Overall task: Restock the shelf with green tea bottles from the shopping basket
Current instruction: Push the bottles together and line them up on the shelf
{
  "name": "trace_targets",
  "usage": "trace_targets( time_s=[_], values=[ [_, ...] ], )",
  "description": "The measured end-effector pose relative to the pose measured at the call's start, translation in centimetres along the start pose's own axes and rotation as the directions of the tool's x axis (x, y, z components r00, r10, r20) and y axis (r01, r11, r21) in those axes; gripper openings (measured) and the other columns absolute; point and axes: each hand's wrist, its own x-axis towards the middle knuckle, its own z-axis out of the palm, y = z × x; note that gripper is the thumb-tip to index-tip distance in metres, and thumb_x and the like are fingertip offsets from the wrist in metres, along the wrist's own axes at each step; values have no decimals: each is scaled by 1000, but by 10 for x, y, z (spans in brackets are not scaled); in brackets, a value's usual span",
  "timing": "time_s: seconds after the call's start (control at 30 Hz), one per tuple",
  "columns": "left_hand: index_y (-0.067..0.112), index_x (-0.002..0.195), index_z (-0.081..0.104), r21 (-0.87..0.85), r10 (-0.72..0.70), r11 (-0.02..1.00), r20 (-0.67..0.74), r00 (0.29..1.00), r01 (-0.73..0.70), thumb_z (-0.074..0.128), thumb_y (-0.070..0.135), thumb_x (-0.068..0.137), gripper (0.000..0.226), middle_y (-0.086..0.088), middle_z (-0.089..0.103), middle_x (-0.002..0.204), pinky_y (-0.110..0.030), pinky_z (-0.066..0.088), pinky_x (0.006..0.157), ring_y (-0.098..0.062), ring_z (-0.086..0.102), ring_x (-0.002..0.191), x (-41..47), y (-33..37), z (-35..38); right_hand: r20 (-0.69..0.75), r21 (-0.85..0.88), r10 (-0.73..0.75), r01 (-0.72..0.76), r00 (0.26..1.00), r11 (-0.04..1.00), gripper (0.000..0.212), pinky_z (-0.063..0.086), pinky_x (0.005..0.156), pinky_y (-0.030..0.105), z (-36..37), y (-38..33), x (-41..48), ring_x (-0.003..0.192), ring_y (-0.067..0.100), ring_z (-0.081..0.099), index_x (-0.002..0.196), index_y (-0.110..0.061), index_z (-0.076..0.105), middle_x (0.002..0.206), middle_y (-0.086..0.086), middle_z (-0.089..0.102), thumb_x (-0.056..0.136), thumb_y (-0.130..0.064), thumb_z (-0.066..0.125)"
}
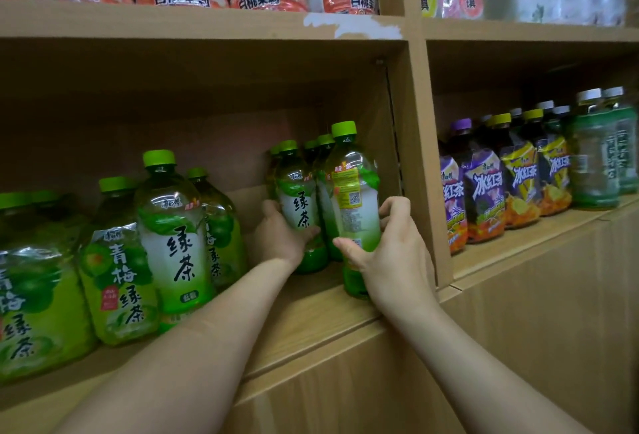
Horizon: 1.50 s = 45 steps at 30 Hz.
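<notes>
— Green caps fill my feed. Where are the hands?
— My right hand is curled round a green tea bottle, upright at the front of the wooden shelf, near the compartment's right wall. My left hand grips a second green tea bottle just behind and left of it, fingers wrapped round its lower label.
— Anything else?
— More green-capped bottles stand behind those two. Bigger bottles stand well to the left.
</notes>
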Motion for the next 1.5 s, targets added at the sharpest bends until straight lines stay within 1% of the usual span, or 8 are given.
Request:
trace_targets(
  time_s=[0.2,0.33,0.63,0.8,1.13,1.23,1.3,1.5],
  values=[
    [26,119,37,-224,-32,975,-79,996,14,77,25,72,62,-8,51,125,-43,49,90,-28,55,107,-13,25,-24,66,211,52,-65,996,975,44,51,70,45,-4,5,-4,82,21,59,99,-24,35,87,-5,55,79,-39,71],
    [28,113,46,-655,212,756,283,936,27,69,27,81,39,-4,63,105,-45,56,79,-18,64,91,-37,49,-47,-7,29,-16,16,1000,999,47,44,65,32,-3,1,-6,84,17,52,95,-26,38,91,-4,49,74,-45,76],
    [28,114,50,-168,297,951,249,922,-261,70,19,81,40,3,66,105,-38,55,81,-17,64,88,-62,42,-43,23,-244,18,-12,1000,970,47,49,72,40,7,-9,10,104,27,55,110,-23,36,112,5,52,82,-38,70],
    [20,120,56,386,719,670,-125,683,-634,71,11,72,51,-5,54,118,-35,43,86,-25,48,108,-92,18,-127,95,-330,44,-11,994,944,51,51,75,42,18,-10,25,103,31,57,122,-20,34,114,12,52,86,-41,65],
    [36,144,14,8,145,989,-111,983,-145,82,20,69,103,-3,46,140,-32,35,99,-24,46,125,-75,-47,-171,119,-266,156,-120,981,956,56,48,79,47,10,-23,16,108,38,53,126,-19,32,123,17,46,85,-37,67],
    [37,146,9,-39,71,996,-110,991,-76,85,24,67,110,-5,53,134,-36,42,96,-28,53,119,-74,-52,-169,9,-197,-138,137,990,971,46,45,74,38,9,-45,-25,109,30,50,123,-19,39,125,10,45,86,-29,63],
    [35,146,11,1,73,997,-112,991,-73,85,29,66,109,-7,56,131,-40,44,96,-30,55,116,-74,-53,-169,192,37,-342,341,920,939,48,46,83,32,19,-67,-53,111,19,51,127,-26,37,127,-1,47,86,-29,62],
    [29,120,44,97,-14,995,79,997,7,86,47,55,79,-4,71,104,-46,58,73,-26,70,86,-59,-54,-175,560,294,-226,64,797,954,64,49,94,47,52,-88,-68,108,25,61,122,-44,22,117,4,63,83,-31,70]
  ],
)
